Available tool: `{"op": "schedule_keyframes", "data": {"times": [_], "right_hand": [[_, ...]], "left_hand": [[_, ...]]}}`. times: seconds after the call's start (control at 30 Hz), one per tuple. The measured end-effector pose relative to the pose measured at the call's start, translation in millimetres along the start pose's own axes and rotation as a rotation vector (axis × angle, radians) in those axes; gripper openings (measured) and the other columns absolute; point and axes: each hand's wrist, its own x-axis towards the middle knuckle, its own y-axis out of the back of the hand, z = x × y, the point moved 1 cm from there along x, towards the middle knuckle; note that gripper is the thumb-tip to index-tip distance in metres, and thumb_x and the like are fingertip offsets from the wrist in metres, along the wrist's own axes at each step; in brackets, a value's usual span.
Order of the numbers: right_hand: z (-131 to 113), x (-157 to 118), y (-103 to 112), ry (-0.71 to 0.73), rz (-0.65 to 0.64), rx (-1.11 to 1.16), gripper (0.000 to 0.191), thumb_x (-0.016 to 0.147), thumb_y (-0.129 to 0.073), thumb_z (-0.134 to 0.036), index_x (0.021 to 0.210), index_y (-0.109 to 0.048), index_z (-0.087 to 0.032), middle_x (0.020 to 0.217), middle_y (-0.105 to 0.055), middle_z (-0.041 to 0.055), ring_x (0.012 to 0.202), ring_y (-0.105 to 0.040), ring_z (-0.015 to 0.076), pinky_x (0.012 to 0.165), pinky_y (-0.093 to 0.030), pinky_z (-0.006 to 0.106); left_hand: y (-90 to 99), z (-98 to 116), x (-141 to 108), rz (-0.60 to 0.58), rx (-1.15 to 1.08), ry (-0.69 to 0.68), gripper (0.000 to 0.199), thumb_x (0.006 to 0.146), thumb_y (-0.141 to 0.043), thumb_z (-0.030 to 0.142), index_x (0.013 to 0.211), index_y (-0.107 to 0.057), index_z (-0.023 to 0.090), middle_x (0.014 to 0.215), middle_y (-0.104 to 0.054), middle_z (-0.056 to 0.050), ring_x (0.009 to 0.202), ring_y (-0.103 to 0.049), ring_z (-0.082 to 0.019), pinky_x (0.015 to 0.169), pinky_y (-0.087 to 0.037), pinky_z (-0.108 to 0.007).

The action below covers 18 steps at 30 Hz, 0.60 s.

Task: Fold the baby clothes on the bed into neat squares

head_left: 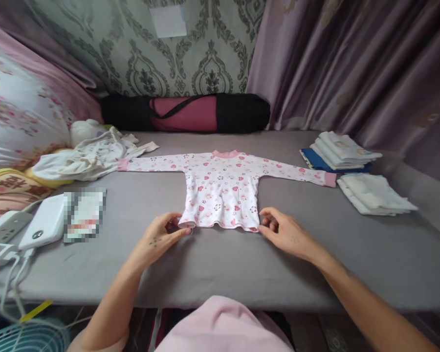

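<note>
Small white cotton long-sleeved top with pink hearts, flowers and pink trim (pixel 222 190) lies flat, sleeves spread, in the middle of a smooth grey cloth-covered bed (pixel 227 266), its hem towards you. Your left hand (pixel 157 237) is at the curled left hem corner, thumb and fingers slightly parted around it; your right hand (pixel 289 234) touches the other corner, fingers bent and a little apart. Whether either one truly pinches the fabric, you cannot tell from this view. An uneven pull could skew the hem, since the left corner is rolled and the edge ripples; creases across the body might set if pressed down. Dragging the top sideways could disturb the neat pale folded cloths (pixel 377 194) just beside the right cuff, or catch the rumpled white garments (pixel 95 154) by the left cuff. Further left are a white power strip (pixel 3 230), a white power bank (pixel 44 222) with trailing cables, and a floral pillow (pixel 22 107). Along the back rests a black and dark-pink cylindrical bag (pixel 183 113), against grey-green patterned wallpaper (pixel 212 63); a shiny mauve curtain (pixel 326 58) hangs at the right.
</note>
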Motion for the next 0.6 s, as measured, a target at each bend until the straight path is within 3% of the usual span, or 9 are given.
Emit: {"op": "schedule_keyframes", "data": {"times": [0.1, 0.27, 0.4, 0.6], "right_hand": [[-12.0, -5.3, -6.2, 0.038, 0.048, -0.207, 0.03, 0.081, -0.058, -0.04, 0.107, -0.057, -0.026, 0.094, -0.066, 0.0014, 0.074, -0.06, 0.0155, 0.065, -0.043, 0.027], [-16.1, -0.1, -14.7, 0.016, 0.084, -0.368, 0.024, 0.083, -0.051, -0.027, 0.106, -0.058, -0.027, 0.097, -0.066, 0.0025, 0.08, -0.063, 0.0181, 0.064, -0.038, 0.028], [-19.4, 2.9, -20.1, -0.038, 0.126, -0.475, 0.016, 0.085, -0.049, -0.025, 0.097, -0.06, -0.027, 0.094, -0.067, 0.0023, 0.077, -0.063, 0.019, 0.06, -0.034, 0.028], [-23.6, 3.0, -23.6, -0.066, 0.091, -0.546, 0.012, 0.091, -0.047, -0.029, 0.094, -0.058, -0.025, 0.094, -0.067, 0.0033, 0.078, -0.063, 0.0196, 0.06, -0.03, 0.028]], "left_hand": [[-7.6, 7.4, 0.0, 0.047, 0.051, -0.002, 0.038, 0.074, -0.062, 0.055, 0.09, -0.071, 0.022, 0.075, -0.066, -0.003, 0.067, -0.056, -0.018, 0.057, -0.042, -0.026], [-9.5, 21.1, -1.5, 0.083, -0.021, 0.056, 0.033, 0.078, -0.052, 0.049, 0.083, -0.071, 0.022, 0.069, -0.067, -0.003, 0.064, -0.059, -0.018, 0.056, -0.043, -0.026], [-11.1, 26.5, 1.0, 0.119, -0.239, 0.117, 0.032, 0.08, -0.048, 0.045, 0.093, -0.065, 0.021, 0.075, -0.07, -0.003, 0.068, -0.066, -0.019, 0.057, -0.048, -0.025], [-25.7, 30.0, 12.4, 0.102, -0.537, 0.286, 0.043, 0.08, -0.051, 0.053, 0.109, -0.047, 0.023, 0.077, -0.068, -0.003, 0.054, -0.067, -0.017, 0.045, -0.049, -0.025]]}}
